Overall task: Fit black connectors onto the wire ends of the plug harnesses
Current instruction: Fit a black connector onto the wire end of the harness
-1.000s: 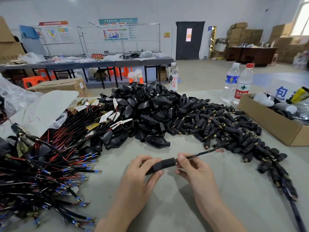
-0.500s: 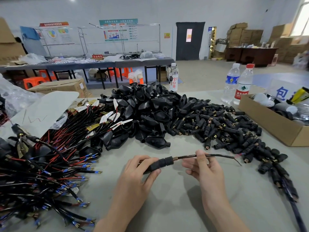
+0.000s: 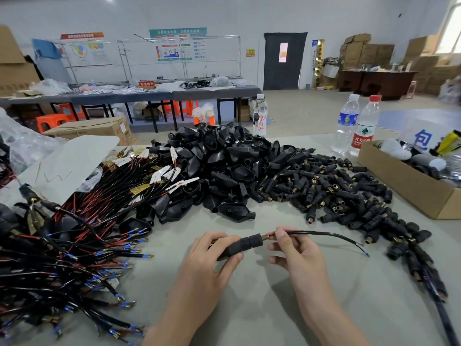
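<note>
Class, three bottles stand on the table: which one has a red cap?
The rightmost bottle, beside the cardboard box. Its cap and label are red; the blue-labelled bottle and the far bottle have pale caps.

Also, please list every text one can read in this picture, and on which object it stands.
"不合格区": red sign on the far table.
"白开", first character partly hidden: middle bottle.
"农夫山泉": red-capped bottle.
"包": white sign behind the cardboard box.
Wall posters, yellow notice, blue-labelled bottle: too small to read.
</note>
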`<control>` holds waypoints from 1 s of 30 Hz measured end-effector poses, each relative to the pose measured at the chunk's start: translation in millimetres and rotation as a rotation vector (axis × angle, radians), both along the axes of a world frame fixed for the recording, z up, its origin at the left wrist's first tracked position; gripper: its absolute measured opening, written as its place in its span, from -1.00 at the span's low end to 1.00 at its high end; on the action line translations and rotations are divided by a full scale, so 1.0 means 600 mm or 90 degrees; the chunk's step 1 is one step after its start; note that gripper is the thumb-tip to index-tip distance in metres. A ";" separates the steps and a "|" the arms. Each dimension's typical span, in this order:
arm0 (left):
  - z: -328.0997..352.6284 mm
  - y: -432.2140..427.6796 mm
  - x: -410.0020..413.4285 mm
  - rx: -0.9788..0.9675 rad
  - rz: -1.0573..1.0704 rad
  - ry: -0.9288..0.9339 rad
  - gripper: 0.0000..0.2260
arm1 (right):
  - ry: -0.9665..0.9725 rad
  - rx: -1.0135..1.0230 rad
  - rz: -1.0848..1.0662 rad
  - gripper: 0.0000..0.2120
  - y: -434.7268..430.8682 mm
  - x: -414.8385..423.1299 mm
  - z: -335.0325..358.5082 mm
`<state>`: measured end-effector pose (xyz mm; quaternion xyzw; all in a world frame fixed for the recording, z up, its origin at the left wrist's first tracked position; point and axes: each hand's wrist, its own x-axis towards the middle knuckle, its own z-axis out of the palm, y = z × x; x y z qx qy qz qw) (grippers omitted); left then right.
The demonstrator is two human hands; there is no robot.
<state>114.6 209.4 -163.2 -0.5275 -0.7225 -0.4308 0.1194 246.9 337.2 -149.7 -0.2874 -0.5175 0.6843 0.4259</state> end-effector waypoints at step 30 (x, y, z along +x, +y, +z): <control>-0.004 0.006 0.002 -0.007 -0.009 -0.003 -0.72 | -0.024 0.017 -0.032 -0.95 0.000 -0.007 -0.012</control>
